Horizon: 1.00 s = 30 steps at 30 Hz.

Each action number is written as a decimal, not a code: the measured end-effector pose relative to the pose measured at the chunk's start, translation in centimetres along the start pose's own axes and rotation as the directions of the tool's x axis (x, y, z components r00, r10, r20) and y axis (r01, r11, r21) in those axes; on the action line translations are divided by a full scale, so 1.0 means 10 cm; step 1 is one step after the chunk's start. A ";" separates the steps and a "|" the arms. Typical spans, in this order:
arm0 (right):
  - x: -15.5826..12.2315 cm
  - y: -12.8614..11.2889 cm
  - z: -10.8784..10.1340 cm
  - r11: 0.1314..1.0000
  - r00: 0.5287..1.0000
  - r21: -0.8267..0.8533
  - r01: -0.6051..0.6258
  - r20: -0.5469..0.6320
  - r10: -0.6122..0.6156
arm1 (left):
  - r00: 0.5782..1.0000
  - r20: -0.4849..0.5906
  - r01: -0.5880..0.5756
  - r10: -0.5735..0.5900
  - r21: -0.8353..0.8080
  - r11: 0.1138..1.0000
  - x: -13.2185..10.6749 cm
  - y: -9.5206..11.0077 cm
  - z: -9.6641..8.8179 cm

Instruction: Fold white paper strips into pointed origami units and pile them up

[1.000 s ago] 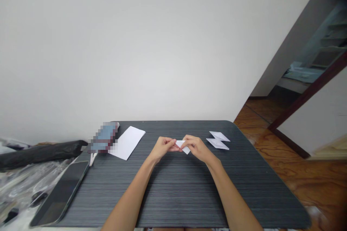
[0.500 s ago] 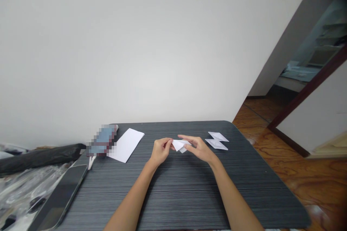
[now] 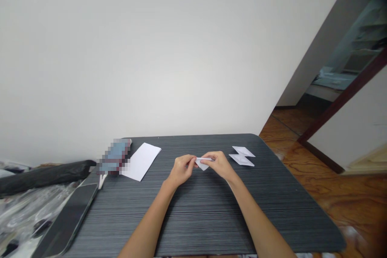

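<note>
Plastic (image 3: 39,205) in crinkled heaps and a black roll (image 3: 48,175) crowd the far left, past the table's (image 3: 205,213) edge, so I wouldn't swing wide that way. Phone (image 3: 71,217) lies dark side up along that same edge, with a pixelated item (image 3: 115,157) farther back (can't tell what it is). Next over, white paper (image 3: 143,160) lies flat, partly covered by the pixel patch; no idea if it's one sheet or several.

Left hand (image 3: 183,169) has thumb and fingertips pinched together on the left end of a small folded paper (image 3: 204,165). That piece sits between the hands, tip pointing at the person; can't tell whether it touches the table. Right hand (image 3: 220,164) has thumb in front and forefinger along the top, closed over the other end.

My read: mid-fold, pressing a crease. Next move calls for light fingertips and keeping those edges lined up. Bare surface runs down to the near edge, so decent elbow room; wall (image 3: 181,68) right behind the back edge. Rightmost, folded pieces (image 3: 242,160), two of them, lie near the right hand but apart from it.
</note>
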State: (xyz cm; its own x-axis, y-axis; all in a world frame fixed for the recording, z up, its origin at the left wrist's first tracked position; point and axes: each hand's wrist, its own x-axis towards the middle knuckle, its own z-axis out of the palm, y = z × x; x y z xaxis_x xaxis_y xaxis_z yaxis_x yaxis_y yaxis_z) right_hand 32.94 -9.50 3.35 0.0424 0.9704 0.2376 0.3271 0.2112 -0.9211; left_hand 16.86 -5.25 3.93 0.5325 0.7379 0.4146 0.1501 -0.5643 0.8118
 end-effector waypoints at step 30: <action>0.03 0.06 0.24 0.848 0.976 0.488 -0.209 0.057 0.208 | 0.952 -0.012 0.253 -0.307 -0.538 0.804 0.10 -0.34 0.03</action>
State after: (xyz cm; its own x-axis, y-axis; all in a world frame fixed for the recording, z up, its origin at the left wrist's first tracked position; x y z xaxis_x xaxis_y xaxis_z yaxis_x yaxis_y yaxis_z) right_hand 30.89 -8.81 2.15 0.0557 0.9982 0.0228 -0.1921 0.0332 -0.9808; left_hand 17.14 -2.70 1.50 0.4509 0.8798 0.1502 -0.1928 -0.0683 0.9789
